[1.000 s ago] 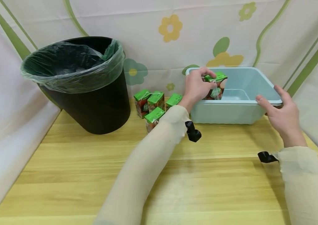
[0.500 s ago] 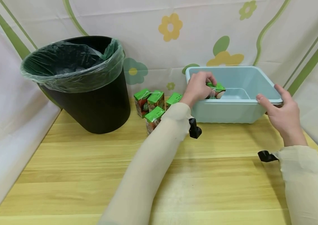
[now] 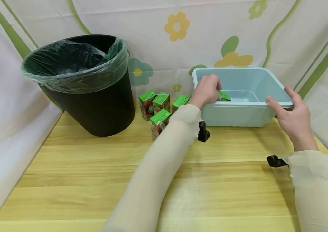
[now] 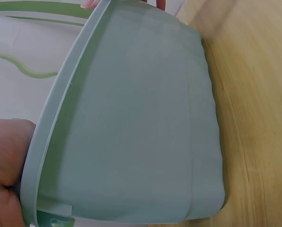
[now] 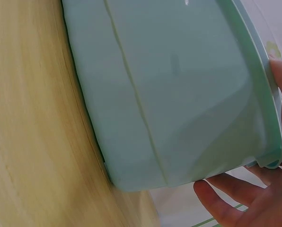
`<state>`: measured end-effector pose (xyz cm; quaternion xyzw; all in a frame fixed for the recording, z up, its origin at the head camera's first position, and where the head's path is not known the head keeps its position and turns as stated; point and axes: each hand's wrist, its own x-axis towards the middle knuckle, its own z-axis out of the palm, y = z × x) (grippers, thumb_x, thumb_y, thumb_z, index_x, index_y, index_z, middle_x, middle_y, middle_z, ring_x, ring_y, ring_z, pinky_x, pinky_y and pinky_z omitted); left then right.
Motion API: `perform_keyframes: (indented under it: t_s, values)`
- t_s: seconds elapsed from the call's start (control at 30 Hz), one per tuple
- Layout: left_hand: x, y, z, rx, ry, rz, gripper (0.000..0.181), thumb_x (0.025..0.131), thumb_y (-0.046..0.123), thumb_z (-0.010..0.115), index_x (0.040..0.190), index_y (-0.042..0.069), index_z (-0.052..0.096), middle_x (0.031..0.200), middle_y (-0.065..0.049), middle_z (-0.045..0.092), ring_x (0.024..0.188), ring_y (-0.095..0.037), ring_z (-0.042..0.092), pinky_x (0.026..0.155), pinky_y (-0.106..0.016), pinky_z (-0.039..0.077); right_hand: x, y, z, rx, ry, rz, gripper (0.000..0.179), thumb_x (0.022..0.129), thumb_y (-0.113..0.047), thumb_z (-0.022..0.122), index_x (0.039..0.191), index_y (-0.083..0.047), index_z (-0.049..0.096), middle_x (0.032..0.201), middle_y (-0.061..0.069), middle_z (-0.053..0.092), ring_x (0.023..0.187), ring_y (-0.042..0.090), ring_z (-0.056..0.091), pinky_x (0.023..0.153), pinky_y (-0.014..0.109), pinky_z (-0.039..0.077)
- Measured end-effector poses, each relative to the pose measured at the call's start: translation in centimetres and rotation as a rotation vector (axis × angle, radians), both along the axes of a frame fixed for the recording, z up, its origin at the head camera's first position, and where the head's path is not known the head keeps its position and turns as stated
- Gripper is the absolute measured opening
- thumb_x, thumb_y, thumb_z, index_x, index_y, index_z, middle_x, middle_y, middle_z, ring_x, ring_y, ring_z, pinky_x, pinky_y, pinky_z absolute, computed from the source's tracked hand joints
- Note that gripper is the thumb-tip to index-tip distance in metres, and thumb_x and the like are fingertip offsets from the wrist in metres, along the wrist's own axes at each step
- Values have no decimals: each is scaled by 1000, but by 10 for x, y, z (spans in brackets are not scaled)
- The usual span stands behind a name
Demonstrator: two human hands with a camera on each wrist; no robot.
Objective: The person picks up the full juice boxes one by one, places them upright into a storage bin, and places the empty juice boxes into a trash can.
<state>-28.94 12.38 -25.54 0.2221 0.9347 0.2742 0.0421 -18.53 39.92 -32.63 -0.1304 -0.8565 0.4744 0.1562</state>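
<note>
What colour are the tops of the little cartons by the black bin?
The carton tops are bright green; they show best in the head view.

Your tub [image 3: 230, 115]: pale blue-green, even shade. Carton inside it [image 3: 225, 95]: bright green top. Four cartons outside it [image 3: 161, 100]: bright green tops too, printed sides in dark red and brown, one with round green emblem. Bin [image 3: 103, 111]: black. Liner [image 3: 91, 80]: translucent green. Your sleeves [image 3: 152, 174]: plain cream; wrist attachments [image 3: 203, 132]: black. Table [image 3: 79, 180] below you: yellow-tan, streaked wood grain. Backdrop [image 3: 140, 29] facing you: off-white, yellow and blue-green flowers, green leaves, wavy green lines.
</note>
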Motion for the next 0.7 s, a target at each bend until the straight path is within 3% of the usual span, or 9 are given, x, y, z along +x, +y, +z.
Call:
perform_keyframes:
  t_s: [0.2, 0.4, 0.7]
  values:
    - [3, -2, -1, 71, -27, 23, 37, 95, 12, 80, 130, 22, 78, 138, 9, 72, 129, -5, 64, 104, -19, 53, 1, 0, 0, -3, -6, 3, 85, 98, -48, 71, 169, -38, 25, 122, -19, 48, 96, -4, 54, 69, 5, 50]
    - [6, -8, -1, 145, -31, 28, 31, 96, 18, 80, 127, 19, 78, 123, 7, 77, 116, -6, 70, 95, -17, 56, 1, -1, 2, -4, -8, 6, 84, 99, -48, 71, 169, -38, 24, 121, -19, 46, 96, -4, 53, 69, 4, 51]
    - [15, -28, 1, 345, -88, 4, 20, 98, 21, 78, 118, 17, 77, 111, 7, 76, 103, -5, 69, 84, -16, 56, 1, -1, 2, -9, -11, 14, 84, 99, -47, 70, 169, -38, 24, 122, -19, 46, 97, -4, 53, 69, 4, 51]
